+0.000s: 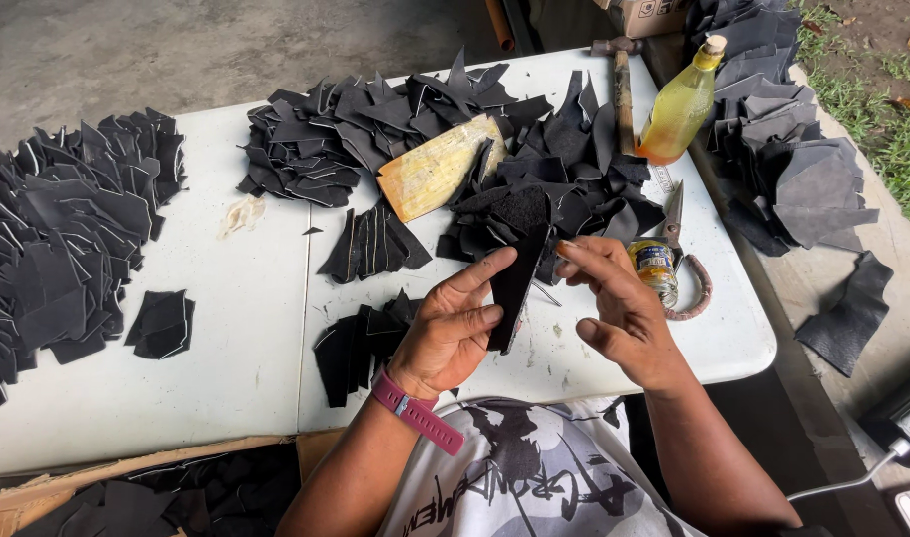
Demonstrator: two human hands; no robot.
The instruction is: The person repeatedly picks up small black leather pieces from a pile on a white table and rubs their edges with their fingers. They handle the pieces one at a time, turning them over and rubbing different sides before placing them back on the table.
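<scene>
left hand (453,333) pinched the black leather piece (516,281) upright; right hand (619,303) steadied its edge, fingertips together. could have slipped, judging by the thin fingertip grip.

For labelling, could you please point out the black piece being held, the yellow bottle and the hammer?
black piece (516,283): head view, middle.
yellow bottle (679,107): head view, body.
hammer (623,85): head view, handle.
</scene>
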